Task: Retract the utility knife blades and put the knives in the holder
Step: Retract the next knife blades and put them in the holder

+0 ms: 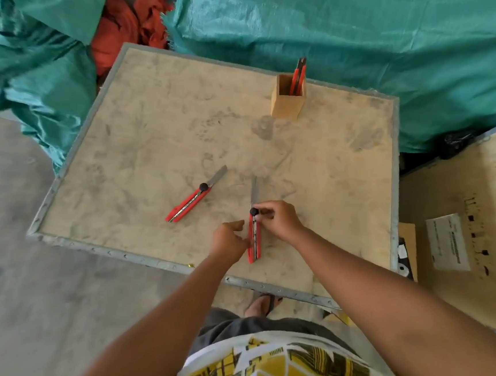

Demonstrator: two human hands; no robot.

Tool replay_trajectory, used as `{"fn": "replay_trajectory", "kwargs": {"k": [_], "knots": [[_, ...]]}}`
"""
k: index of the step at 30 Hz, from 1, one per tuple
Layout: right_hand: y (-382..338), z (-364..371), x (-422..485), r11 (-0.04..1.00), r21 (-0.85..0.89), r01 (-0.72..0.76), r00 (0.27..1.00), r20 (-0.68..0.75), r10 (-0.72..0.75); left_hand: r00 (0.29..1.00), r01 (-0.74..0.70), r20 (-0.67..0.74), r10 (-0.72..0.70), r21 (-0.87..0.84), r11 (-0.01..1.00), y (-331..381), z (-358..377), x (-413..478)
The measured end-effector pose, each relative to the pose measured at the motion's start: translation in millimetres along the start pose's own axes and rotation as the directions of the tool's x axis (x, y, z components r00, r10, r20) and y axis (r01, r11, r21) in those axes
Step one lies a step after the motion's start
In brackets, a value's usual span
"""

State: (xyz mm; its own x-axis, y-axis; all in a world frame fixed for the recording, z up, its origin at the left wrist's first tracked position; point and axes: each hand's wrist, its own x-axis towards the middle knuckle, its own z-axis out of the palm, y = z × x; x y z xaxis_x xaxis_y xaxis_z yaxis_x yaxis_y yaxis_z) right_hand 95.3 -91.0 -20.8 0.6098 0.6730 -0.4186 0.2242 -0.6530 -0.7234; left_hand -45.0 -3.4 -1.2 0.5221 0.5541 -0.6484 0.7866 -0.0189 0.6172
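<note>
A red utility knife point(254, 241) lies near the table's front edge with its blade out, pointing away from me. My right hand point(276, 219) pinches the black knob at the knife's blade end. My left hand point(230, 240) holds the red handle from the left side. A second red knife point(189, 204) lies to the left, apart from both hands, its blade extended toward the upper right. The wooden holder point(287, 102) stands upright at the table's far right. One red knife point(298, 77) sticks out of it.
The dusty table point(145, 130) has a metal rim all round. Green tarpaulin point(347, 29) is heaped behind and to the left, with red cloth point(130, 24) between. A wooden crate point(468, 213) with a white label stands close on the right. My sandalled foot point(263, 303) shows below the front edge.
</note>
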Motion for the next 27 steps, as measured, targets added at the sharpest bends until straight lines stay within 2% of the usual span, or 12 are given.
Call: {"fn": "replay_trajectory", "kwargs": {"k": [7,14,16,19,23,27], "knots": [[-1,6,-2,0.999,-0.019,-0.046,0.998,-0.040,0.045,0.989,-0.109,-0.077,0.125,0.181,0.977,-6,22,-11],[-3,0,-9,0.993,0.105,-0.048,0.996,-0.073,0.056,0.987,-0.143,-0.054,0.152,0.151,0.978,-8,24,-9],[-5,-5,-9,0.978,0.204,-0.049,0.994,-0.086,0.068,0.989,-0.136,-0.041,0.140,0.082,0.987,-4,19,-10],[-11,-17,-7,0.938,0.341,-0.053,0.992,-0.094,0.090,0.995,-0.089,0.038,0.095,-0.137,0.987,9,4,-10],[-28,-42,0,0.898,0.440,-0.002,0.992,-0.113,0.058,0.969,-0.139,0.154,0.193,-0.306,0.942,34,-25,-4],[-56,-68,11,0.883,0.465,0.065,0.987,-0.158,0.011,0.953,-0.138,0.181,0.243,-0.455,0.880,68,-51,-1]]}}
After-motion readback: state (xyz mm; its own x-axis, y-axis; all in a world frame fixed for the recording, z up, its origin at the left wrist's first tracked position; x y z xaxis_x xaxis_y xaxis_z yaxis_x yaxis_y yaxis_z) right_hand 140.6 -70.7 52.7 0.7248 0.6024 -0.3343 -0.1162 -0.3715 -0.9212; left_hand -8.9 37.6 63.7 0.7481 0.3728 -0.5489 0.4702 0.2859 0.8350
